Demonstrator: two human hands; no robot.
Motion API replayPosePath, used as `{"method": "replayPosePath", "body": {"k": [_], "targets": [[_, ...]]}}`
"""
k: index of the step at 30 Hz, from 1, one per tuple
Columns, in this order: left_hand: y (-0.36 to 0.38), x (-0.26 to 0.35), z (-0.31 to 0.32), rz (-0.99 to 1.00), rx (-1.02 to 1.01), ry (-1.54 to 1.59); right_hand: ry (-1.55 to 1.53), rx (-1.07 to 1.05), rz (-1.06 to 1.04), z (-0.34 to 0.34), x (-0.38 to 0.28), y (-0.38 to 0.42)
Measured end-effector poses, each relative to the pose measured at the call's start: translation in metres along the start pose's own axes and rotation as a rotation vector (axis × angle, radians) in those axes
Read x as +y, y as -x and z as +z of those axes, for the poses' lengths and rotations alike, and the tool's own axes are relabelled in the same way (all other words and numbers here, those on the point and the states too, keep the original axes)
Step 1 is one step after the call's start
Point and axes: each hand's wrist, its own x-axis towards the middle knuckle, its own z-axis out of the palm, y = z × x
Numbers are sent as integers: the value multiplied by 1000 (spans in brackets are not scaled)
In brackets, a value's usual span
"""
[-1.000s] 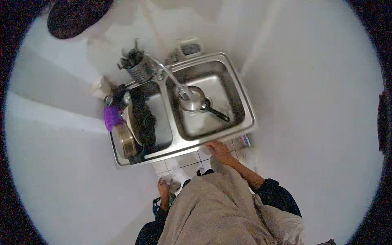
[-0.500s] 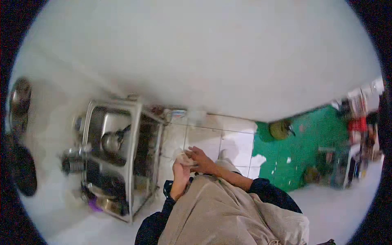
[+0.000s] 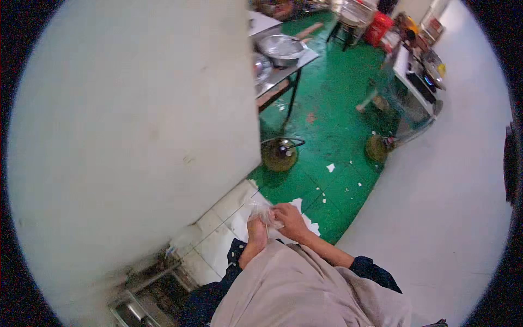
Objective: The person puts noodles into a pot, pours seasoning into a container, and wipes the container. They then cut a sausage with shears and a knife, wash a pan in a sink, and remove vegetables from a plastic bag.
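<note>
In front of my apron (image 3: 305, 278), both hands are close together around a crumpled, see-through plastic bag (image 3: 261, 208). My left hand (image 3: 257, 231) is closed on its lower part, with the thumb side up. My right hand (image 3: 290, 221) reaches in from the right, fingers bent and pressed against the bag's right side. Whether anything is inside the bag cannot be made out.
A pale wall (image 3: 163, 109) fills the left, ending at a corner. Beyond it, green floor (image 3: 332, 141) holds round containers (image 3: 280, 155), a table with a large metal bowl (image 3: 280, 48), and a stove with a blue flame (image 3: 429, 82). A metal sink (image 3: 131, 308) is lower left.
My view has swung to the right, so the sink has slid to the lower left and the green-floored room has opened up ahead. Both hands still hold the plastic bag.
</note>
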Motion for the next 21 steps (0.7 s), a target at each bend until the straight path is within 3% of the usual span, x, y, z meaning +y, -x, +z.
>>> {"method": "replayPosePath", "body": {"k": [2, 6, 7, 11, 17, 21], "targets": [[-12, 8, 77, -62, -78, 223, 87, 1, 65, -59, 25, 12], [-96, 7, 175, 125, -172, -198, 25, 164, 226, -151, 84, -24], [-119, 10, 198, 265, -327, -189, 3, 236, 239, -169, 103, -34], [-201, 24, 276, -125, -707, 193, -160, 464, 311, -238, 156, -94], [-339, 1, 396, -48, -778, -235, -250, 477, 396, -321, 267, -181], [-410, -3, 462, -38, -833, -472, -202, 248, 460, -402, 338, -218]]}}
